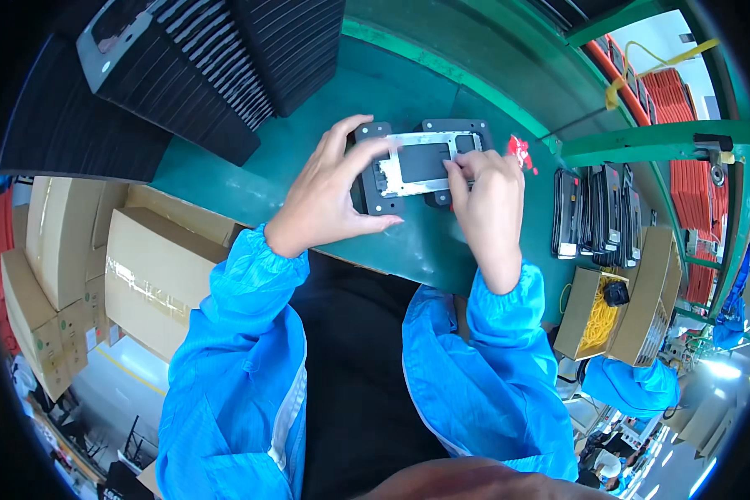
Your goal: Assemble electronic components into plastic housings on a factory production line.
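Looking down, my left hand [329, 196] has its fingers spread over the left end of a silvery frame [417, 162] with a dark rectangular middle, which lies on a black holder [375, 196] on the green bench [442, 242]. My right hand [487, 196] pinches the frame's right edge with bunched fingers. My hands hide both ends of the frame, and its small parts are hard to make out. Black trays [183, 75] are stacked at the back left, upright dark parts [596, 212] stand to the right, cardboard boxes [142, 267] sit low on the left, and a box of yellow wire [596, 321] sits low on the right.
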`<action>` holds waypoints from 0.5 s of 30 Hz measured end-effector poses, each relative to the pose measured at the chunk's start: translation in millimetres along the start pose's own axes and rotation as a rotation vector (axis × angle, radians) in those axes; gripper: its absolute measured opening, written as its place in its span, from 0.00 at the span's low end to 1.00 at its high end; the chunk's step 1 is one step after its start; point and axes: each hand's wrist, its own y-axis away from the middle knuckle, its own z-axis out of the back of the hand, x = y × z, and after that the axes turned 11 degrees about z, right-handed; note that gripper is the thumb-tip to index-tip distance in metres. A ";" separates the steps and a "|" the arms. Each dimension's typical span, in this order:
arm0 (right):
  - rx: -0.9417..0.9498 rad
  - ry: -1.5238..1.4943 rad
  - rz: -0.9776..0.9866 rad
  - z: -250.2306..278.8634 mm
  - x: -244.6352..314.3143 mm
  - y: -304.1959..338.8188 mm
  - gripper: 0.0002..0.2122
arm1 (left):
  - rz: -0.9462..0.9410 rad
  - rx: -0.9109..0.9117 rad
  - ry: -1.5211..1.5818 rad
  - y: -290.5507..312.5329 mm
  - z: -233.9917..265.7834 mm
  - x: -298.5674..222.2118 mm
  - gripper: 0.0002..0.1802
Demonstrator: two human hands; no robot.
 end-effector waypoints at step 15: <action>-0.096 -0.183 0.024 17.7 -42.9 24.1 0.12 | -0.039 0.011 -0.106 -4.5 -2.9 -13.3 0.47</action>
